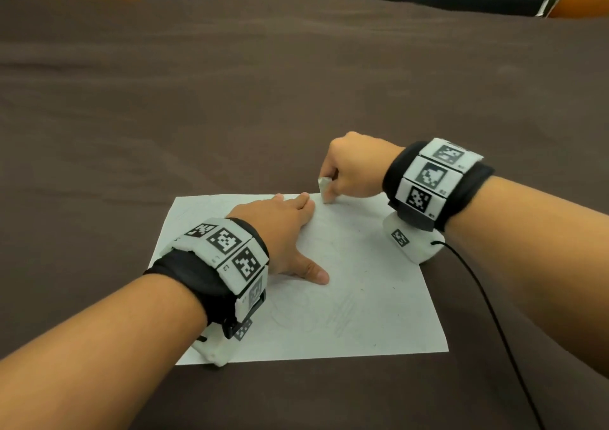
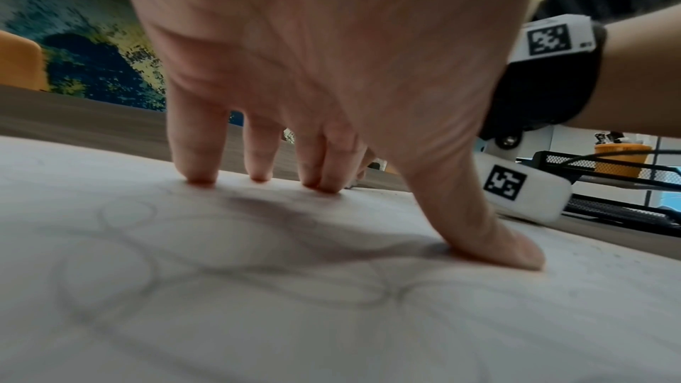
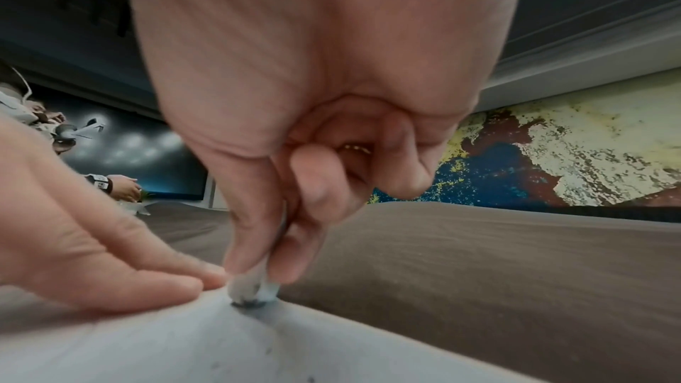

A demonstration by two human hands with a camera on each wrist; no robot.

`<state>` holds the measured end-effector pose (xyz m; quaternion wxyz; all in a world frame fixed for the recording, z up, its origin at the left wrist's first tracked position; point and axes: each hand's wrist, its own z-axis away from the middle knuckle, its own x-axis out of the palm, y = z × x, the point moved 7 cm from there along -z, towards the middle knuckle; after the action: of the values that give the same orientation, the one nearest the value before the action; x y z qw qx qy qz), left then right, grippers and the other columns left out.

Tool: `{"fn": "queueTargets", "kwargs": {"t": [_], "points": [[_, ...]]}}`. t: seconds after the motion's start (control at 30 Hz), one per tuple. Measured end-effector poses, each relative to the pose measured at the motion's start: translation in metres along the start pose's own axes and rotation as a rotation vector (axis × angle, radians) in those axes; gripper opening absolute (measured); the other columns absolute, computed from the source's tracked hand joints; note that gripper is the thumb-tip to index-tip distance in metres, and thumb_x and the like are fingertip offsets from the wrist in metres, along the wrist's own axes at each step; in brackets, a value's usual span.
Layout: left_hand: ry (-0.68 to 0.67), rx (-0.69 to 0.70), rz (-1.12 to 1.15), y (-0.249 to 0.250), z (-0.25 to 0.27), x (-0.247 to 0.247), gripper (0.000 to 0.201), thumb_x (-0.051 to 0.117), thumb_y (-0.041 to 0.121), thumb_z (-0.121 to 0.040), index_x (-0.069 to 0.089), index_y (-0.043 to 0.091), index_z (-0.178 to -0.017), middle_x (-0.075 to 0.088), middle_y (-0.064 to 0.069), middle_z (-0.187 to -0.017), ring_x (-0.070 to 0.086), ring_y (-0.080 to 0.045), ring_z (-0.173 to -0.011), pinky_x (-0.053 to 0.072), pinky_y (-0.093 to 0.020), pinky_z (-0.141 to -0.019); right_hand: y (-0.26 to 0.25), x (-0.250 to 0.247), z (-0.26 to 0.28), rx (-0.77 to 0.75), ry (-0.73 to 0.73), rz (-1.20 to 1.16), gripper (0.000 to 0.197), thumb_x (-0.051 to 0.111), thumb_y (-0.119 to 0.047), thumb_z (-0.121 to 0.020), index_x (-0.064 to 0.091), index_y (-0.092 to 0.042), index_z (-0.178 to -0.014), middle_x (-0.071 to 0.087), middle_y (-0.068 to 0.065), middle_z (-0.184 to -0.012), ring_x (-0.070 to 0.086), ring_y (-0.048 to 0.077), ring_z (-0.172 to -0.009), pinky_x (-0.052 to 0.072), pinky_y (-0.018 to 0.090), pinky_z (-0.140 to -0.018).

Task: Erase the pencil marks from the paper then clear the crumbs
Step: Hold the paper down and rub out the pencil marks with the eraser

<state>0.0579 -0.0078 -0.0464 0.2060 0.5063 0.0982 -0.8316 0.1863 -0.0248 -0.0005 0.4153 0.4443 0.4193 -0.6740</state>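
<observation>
Nearest my head camera, my left forearm comes in from the lower left, its wrist band (image 1: 227, 251) carrying black-and-white markers. My left hand (image 1: 280, 228) lies spread on the paper (image 1: 379, 297), fingers straight and thumb splayed toward me; the left wrist view shows the fingertips (image 2: 201, 178) and thumb pressing down on the sheet, gripping nothing. Faint pencil marks (image 1: 339, 317) run across the paper's near half, loops and slanted strokes, and the left wrist view shows looping lines (image 2: 129, 243) just under my palm. Dark crumbs (image 1: 362, 288) dot the sheet to the right of my thumb.

At the paper's far edge, just right of my left fingertips, my right hand (image 1: 356, 169) pinches a white eraser (image 1: 325, 190) between thumb and fingers, the other fingers curled in. I see the eraser standing roughly upright with its lower end on the paper; the right wrist view shows its dirty tip (image 3: 254, 293) touching the sheet close to the edge, with small specks on the paper nearer the camera. My right wrist band (image 1: 431, 182) sits above the paper's right corner, and a black cable (image 1: 494, 314) trails from it across the brown table (image 1: 230, 100).
</observation>
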Motion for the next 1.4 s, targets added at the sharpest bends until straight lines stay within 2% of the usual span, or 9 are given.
{"fn": "queueTargets", "kwargs": {"t": [0.2,0.4,0.6,0.77,0.83,0.93,1.07,1.27,1.4], "points": [[-0.003,-0.001,0.005,-0.001,0.0,0.001,0.123,0.06,0.084,-0.066,0.001,0.027,-0.157,-0.005,0.016,-0.164,0.005,-0.019,-0.152,0.025,-0.044,-0.119,0.002,0.008,0.005,-0.057,-0.024,0.031,0.016,0.065,-0.024,-0.089,0.079,-0.016,-0.086,0.075,0.007,-0.084,0.068,0.033,-0.085,0.061,0.046,-0.075],[0.008,0.008,0.012,-0.002,-0.001,0.001,0.123,0.06,0.085,-0.064,0.005,0.026,-0.157,-0.003,0.016,-0.164,0.006,-0.019,-0.152,0.027,-0.044,-0.118,-0.008,0.021,0.029,-0.119,-0.191,0.086,0.009,0.074,-0.033,-0.089,0.081,-0.028,-0.091,0.074,-0.009,-0.085,0.067,0.019,-0.081,0.06,0.04,-0.077],[0.016,0.007,0.009,-0.001,0.0,0.0,0.122,0.06,0.085,-0.064,0.004,0.027,-0.157,-0.002,0.017,-0.164,0.007,-0.017,-0.152,0.028,-0.045,-0.117,-0.002,0.0,0.001,-0.006,-0.005,0.038,0.011,0.07,-0.028,-0.086,0.08,-0.028,-0.088,0.074,-0.004,-0.088,0.068,0.026,-0.087,0.06,0.039,-0.076],[0.019,0.009,0.006,-0.001,0.0,0.0,0.122,0.059,0.085,-0.064,0.006,0.028,-0.157,-0.001,0.017,-0.164,0.009,-0.016,-0.151,0.03,-0.044,-0.116,-0.006,0.003,0.002,-0.045,0.035,0.124,0.018,0.06,-0.022,-0.087,0.075,-0.012,-0.081,0.065,0.003,-0.072,0.057,0.028,-0.067,0.045,0.032,-0.056],[0.022,0.005,0.013,-0.002,0.0,0.0,0.121,0.06,0.085,-0.064,0.008,0.028,-0.156,0.001,0.018,-0.164,0.01,-0.016,-0.151,0.031,-0.044,-0.116,-0.009,0.009,0.011,-0.086,-0.01,0.116,0.019,0.062,-0.021,-0.087,0.071,-0.009,-0.076,0.06,0.006,-0.067,0.051,0.029,-0.064,0.042,0.034,-0.055],[0.013,0.002,0.009,-0.002,-0.001,0.001,0.122,0.06,0.085,-0.064,0.007,0.027,-0.157,-0.002,0.018,-0.164,0.007,-0.017,-0.152,0.03,-0.044,-0.117,-0.013,0.017,0.03,-0.142,-0.114,0.102,0.021,0.065,-0.026,-0.091,0.077,-0.009,-0.087,0.073,0.008,-0.083,0.065,0.032,-0.076,0.056,0.042,-0.068],[0.0,-0.008,0.012,-0.001,0.0,0.001,0.124,0.061,0.083,-0.066,0.0,0.026,-0.158,-0.005,0.017,-0.164,0.004,-0.017,-0.152,0.028,-0.044,-0.118,-0.018,0.022,0.043,-0.156,-0.213,0.105,0.014,0.068,-0.029,-0.093,0.08,-0.022,-0.095,0.075,-0.003,-0.09,0.068,0.022,-0.082,0.059,0.038,-0.075],[0.029,0.012,0.003,-0.001,0.001,-0.001,0.119,0.06,0.085,-0.065,0.009,0.028,-0.156,0.0,0.018,-0.164,0.009,-0.016,-0.151,0.032,-0.042,-0.115,-0.014,0.004,0.016,-0.085,-0.029,0.128,0.015,0.066,-0.028,-0.089,0.08,-0.025,-0.095,0.075,-0.002,-0.094,0.067,0.026,-0.085,0.06,0.041,-0.077],[0.029,0.004,-0.007,-0.001,0.001,-0.001,0.119,0.059,0.085,-0.065,0.009,0.028,-0.156,0.0,0.018,-0.164,0.008,-0.016,-0.151,0.032,-0.044,-0.115,-0.014,0.008,0.019,-0.105,-0.004,0.133,0.019,0.06,-0.024,-0.09,0.076,-0.015,-0.084,0.07,0.003,-0.078,0.061,0.028,-0.073,0.051,0.036,-0.063]]}}
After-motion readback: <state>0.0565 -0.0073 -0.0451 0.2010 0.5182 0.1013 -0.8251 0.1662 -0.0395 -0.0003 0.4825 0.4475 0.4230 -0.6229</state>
